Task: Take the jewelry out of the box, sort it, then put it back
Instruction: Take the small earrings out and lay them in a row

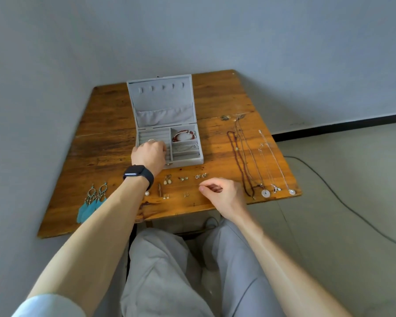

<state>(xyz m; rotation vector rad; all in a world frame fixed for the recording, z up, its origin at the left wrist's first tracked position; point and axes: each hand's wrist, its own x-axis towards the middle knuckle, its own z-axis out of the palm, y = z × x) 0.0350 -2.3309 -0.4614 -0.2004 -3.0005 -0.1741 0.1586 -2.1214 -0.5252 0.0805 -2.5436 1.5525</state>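
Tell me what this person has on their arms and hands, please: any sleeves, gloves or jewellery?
Both the left hand and the right hand are ungloved. The left wrist carries a dark smartwatch with a rounded rectangular face and a wide dark strap. A pale blue sleeve covers the left arm near the elbow. The right forearm shows no sleeve or watch.

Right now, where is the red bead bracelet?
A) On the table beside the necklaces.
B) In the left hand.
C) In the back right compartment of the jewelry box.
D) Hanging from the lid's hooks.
C: the red bead bracelet lies coiled in the back right compartment of the open jewelry box, apart from the left hand, which is over the ring slots.
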